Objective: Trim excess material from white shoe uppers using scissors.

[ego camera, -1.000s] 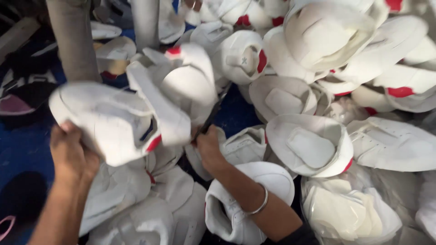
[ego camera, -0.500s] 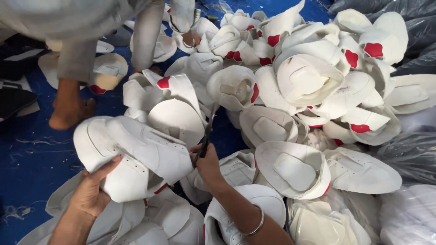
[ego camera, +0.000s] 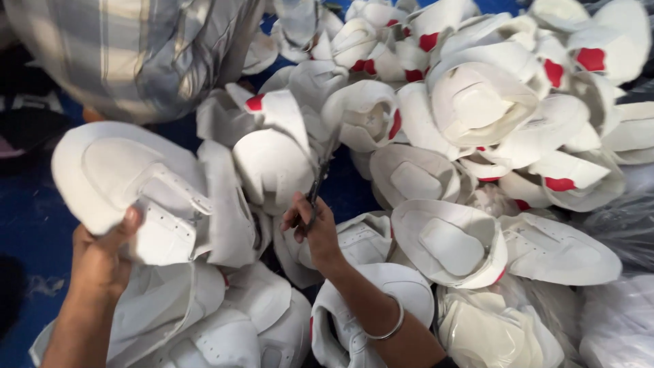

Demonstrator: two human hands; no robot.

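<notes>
White leather-like panels fill my view, and my left hand (ego camera: pixel 102 255) has one of them: the thumb lies pressed along the face of a white shoe upper (ego camera: pixel 146 194), with the other fingers curled out of sight behind it, so the piece is pinched between thumb and fingers. I judge it is held up and tilted this way to turn its stitched, perforated side toward the camera, clear of the heap below.

My right hand (ego camera: pixel 313 228) is closed around the handles of a dark pair of scissors (ego camera: pixel 319 182), fingers wrapped tight. The blades point up and away from me, toward the uppers lying beyond; whether they are open or closed I cannot tell, since they are thin and blurred. A metal bangle (ego camera: pixel 388 327) sits on that wrist. The scissors are just beside the held upper's right edge, not touching it as far as I can see.

Around both hands lies a pile of white uppers (ego camera: pixel 470 123), many with small red patches, stacked loosely and overlapping. Under them shows a blue floor covering (ego camera: pixel 30 211). At the top left, another person in a plaid shirt (ego camera: pixel 136 54) leans over the pile. On the right edge, some pieces seem wrapped in clear plastic (ego camera: pixel 613 218).
</notes>
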